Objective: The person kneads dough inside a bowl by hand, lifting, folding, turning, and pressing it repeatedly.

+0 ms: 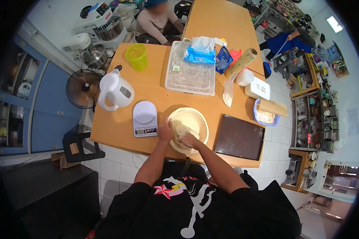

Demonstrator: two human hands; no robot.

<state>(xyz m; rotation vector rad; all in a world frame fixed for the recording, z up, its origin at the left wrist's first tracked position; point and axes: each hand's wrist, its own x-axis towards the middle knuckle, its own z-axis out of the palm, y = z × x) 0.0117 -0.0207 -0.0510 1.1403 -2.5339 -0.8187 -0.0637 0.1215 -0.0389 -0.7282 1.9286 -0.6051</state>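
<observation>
Cream bowl, round, smooth, on wood table; pale doughy lump inside. On my feed: R hand part-curled on lump, grip unclear; L hand half-curled at L rim, can't tell if gripping.

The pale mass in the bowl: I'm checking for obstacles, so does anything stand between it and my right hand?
Nothing visible does. Your right hand reaches inside the bowl, touching the pale mass. Your left hand is at the bowl's left side, with the scale beyond it; neither blocks the way.
</observation>
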